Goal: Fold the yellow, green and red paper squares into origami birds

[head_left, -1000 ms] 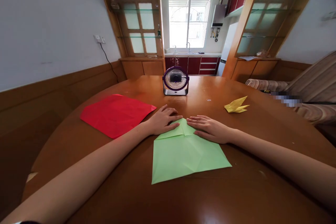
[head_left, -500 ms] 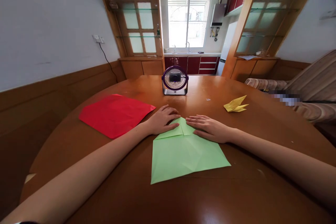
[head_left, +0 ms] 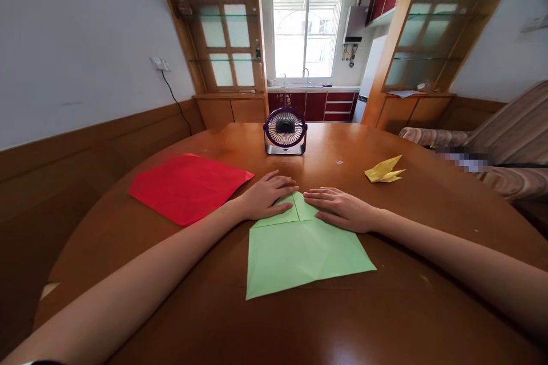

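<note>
A sheet of light green paper [head_left: 306, 251] lies on the table in front of me. Its two far corners are folded inward, so the flaps meet along a middle line and form a blunt point at the far end. My left hand [head_left: 268, 195] rests on the left flap, fingers stretched out and covering part of its outer edge. On the right flap lies my right hand [head_left: 342, 208], flat with its fingers extended toward the middle. Neither hand grips anything. The fingers hide the slanting folded edges.
Red paper [head_left: 188, 188] lies at the left, close to my left forearm. A small purple fan [head_left: 286, 130] stands at the table's far side. To the right sits a folded yellow paper piece [head_left: 384, 170]. The brown wooden table [head_left: 355, 319] has a rounded edge.
My left hand has shifted slightly right across the top of the green paper, its fingertips now closer to the point. The right hand has hardly moved.
</note>
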Demonstrator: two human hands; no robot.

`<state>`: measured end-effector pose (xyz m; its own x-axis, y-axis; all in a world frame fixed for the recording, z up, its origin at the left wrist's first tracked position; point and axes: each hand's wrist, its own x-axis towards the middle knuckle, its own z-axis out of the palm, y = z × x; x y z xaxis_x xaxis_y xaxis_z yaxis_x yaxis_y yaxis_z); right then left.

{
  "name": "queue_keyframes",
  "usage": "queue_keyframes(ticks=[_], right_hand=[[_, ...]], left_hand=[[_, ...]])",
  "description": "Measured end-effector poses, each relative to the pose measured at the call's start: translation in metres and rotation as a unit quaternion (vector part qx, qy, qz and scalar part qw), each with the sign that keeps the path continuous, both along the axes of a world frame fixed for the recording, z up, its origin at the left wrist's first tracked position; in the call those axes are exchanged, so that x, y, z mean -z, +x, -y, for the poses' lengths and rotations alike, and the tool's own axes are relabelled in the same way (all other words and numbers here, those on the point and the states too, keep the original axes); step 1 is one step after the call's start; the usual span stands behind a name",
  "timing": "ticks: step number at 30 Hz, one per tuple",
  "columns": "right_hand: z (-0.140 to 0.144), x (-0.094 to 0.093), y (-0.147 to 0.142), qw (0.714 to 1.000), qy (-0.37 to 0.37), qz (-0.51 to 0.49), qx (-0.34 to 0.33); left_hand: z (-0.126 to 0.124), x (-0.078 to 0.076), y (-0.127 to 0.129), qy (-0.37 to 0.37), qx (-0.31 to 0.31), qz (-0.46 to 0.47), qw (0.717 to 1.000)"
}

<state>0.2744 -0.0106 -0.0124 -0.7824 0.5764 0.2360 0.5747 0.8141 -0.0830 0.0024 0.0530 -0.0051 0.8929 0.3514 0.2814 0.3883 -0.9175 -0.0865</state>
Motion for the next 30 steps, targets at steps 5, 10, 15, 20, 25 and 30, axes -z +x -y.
queue_keyframes(ticks=[5, 10, 15, 20, 25, 30], right_hand=[[0.000, -0.001, -0.001, 0.999, 0.030, 0.005, -0.011], [0.002, -0.002, 0.001, 0.997, 0.069, 0.003, -0.029], [0.008, -0.008, 0.010, 0.994, 0.089, 0.002, -0.060], [0.019, -0.013, 0.025, 0.993, 0.087, -0.017, -0.080], [0.023, -0.011, 0.037, 0.991, 0.067, -0.069, -0.094], [0.024, -0.010, 0.041, 0.985, 0.052, -0.121, -0.110]], left_hand=[[0.000, -0.001, 0.001, -0.015, 0.040, -0.041, 0.998], [0.002, -0.005, 0.001, -0.016, 0.021, -0.058, 0.998], [0.005, -0.006, 0.002, -0.003, 0.017, -0.061, 0.998], [0.009, -0.007, 0.003, 0.010, 0.014, -0.067, 0.998], [0.015, -0.009, 0.006, 0.035, 0.016, -0.072, 0.997], [0.017, -0.008, 0.007, 0.040, 0.010, -0.070, 0.997]])
